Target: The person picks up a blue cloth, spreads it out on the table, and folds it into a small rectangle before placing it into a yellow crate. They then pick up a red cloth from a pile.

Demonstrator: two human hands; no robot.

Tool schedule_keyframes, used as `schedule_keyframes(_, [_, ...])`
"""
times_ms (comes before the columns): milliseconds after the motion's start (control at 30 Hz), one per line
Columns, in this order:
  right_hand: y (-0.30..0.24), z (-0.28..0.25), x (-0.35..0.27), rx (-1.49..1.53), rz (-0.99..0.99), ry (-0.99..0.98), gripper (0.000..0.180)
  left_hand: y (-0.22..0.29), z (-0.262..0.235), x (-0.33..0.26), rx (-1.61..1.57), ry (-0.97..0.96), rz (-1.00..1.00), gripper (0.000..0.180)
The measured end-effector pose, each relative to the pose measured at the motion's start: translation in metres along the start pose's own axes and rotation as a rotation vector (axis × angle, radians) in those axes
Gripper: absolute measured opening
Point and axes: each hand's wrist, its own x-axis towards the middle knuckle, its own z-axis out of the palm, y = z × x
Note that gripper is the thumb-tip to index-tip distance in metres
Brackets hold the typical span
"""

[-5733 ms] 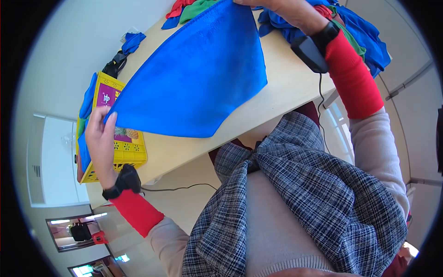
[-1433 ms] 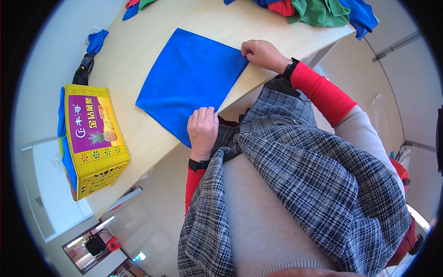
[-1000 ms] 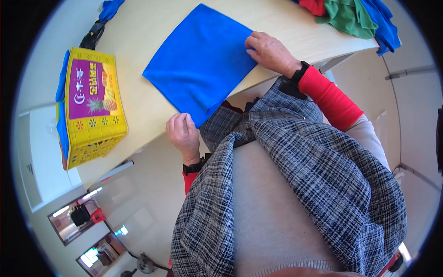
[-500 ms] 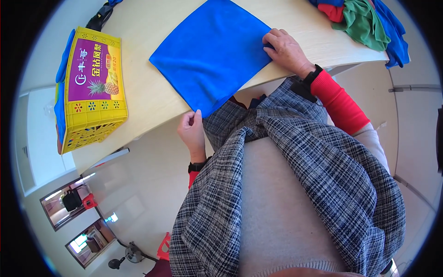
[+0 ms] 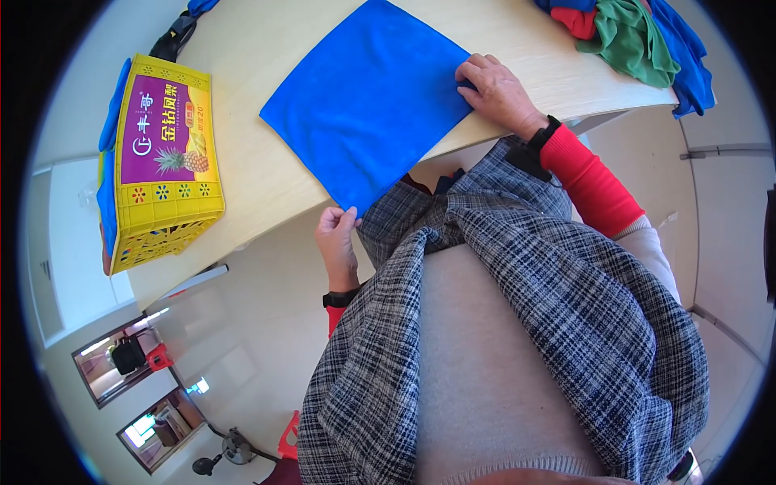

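A blue cloth [image 5: 368, 105] lies spread on the pale wooden table [image 5: 242, 174], its near corner reaching past the front edge over my lap. My left hand [image 5: 336, 234] pinches that near corner between thumb and fingers, just off the table. At the cloth's right corner, my right hand [image 5: 497, 90] is closed with its fingers curled on the fabric. Slight creases run across the cloth, which otherwise lies nearly flat.
On the table's left stands a yellow plastic crate [image 5: 166, 170] with a purple pineapple label and blue cloth over its far side. Crumpled green cloth [image 5: 634, 40], with red and blue ones, hangs at the right end. A dark strap-like object [image 5: 174, 36] lies behind the crate.
My left hand has drawn the near corner slightly toward me, and the cloth's lower part looks smoother. My right hand keeps its hold with barely any shift.
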Motion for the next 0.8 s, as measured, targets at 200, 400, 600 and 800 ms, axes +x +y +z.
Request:
schedule_keyframes(200, [-0.008, -0.006, -0.009, 0.025, 0.021, -0.01, 0.017, 0.03, -0.013, 0.015, 0.108, 0.077, 0.158, 0.014])
schedule_keyframes(400, [-0.034, -0.011, -0.021, 0.035, 0.052, -0.059, 0.016, 0.038, -0.027, 0.019, 0.156, 0.108, 0.103, 0.013])
schedule_keyframes(600, [-0.033, -0.022, -0.019, 0.183, 0.036, -0.205, 0.017, 0.028, -0.051, 0.023, 0.248, 0.117, 0.101, 0.01])
schedule_keyframes(800, [-0.048, -0.021, 0.017, 0.156, 0.046, -0.264, 0.02, 0.076, -0.025, 0.048, 0.917, 0.185, 0.694, 0.031])
